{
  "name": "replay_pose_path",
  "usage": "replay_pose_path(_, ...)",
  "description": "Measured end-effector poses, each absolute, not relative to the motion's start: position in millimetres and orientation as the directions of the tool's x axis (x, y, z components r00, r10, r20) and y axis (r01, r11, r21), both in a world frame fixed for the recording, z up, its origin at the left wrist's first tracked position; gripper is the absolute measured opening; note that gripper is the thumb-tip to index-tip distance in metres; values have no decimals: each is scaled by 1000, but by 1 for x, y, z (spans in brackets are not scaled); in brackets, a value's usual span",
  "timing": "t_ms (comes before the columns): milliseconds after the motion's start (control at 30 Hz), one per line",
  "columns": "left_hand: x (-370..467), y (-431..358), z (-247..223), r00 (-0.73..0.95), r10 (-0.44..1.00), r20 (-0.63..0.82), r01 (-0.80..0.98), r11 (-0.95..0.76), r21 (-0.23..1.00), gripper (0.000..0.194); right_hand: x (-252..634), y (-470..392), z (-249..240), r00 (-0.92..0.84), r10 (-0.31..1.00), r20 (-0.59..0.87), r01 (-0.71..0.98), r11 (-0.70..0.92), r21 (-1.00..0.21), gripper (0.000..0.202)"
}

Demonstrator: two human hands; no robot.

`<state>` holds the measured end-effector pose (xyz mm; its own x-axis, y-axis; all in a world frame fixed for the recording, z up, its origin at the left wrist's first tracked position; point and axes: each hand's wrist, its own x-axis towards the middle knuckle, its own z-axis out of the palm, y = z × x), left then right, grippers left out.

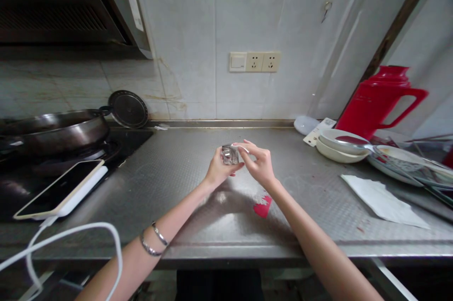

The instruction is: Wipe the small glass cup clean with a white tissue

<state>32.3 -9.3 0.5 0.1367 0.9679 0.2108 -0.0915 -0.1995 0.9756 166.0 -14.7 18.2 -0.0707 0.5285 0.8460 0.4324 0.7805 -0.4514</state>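
Observation:
My left hand is closed around the side of a small clear glass, which it holds above the metal counter. My right hand is at the glass's right side, fingers pinched on a thin white piece that looks like tissue by the rim. Part of the glass and most of the white piece are hidden behind the fingers. On the counter below my right wrist is a red patch with a ragged edge; I cannot tell what it is.
To the left, a steel pan sits on the stove, a round dark lid behind it. A phone with a white cable lies nearer. At right stand a red thermos, stacked bowls, plates and a folded white paper.

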Motion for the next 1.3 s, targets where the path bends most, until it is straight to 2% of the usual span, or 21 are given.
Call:
replay_pose_path(133,33,-7,-4,150,954,260,-40,-257,965,69,167,-12,18,-30,553,833,448,752,-483,21)
replay_pose_path(367,35,-3,-12,189,929,319,-57,-314,948,69,172,-20,25,-51,572,819,366,774,-517,22)
replay_pose_path(533,36,-3,-18,177,917,359,56,-373,926,69,172,-18,25,80,624,778,427,683,-592,23)
replay_pose_path(700,37,-4,-20,183,896,405,25,-416,909,72,169,-16,22,-143,594,792,421,761,-494,23)
replay_pose_path(900,38,-3,-19,203,881,428,17,-440,898,66,169,-24,28,-256,557,790,313,821,-478,23)
replay_pose_path(967,39,-4,-18,198,890,411,41,-426,904,64,168,-26,30,-270,572,775,293,815,-499,24)
replay_pose_path(1100,40,-6,-17,200,902,382,12,-392,920,65,166,-22,27,-174,607,776,327,779,-535,24)
replay_pose_path(1167,39,-6,-16,186,906,379,-5,-385,923,68,166,-19,24,-178,579,796,350,793,-498,23)
replay_pose_path(1300,39,-4,-17,181,912,369,-4,-374,927,69,167,-16,20,-299,506,809,364,844,-394,22)
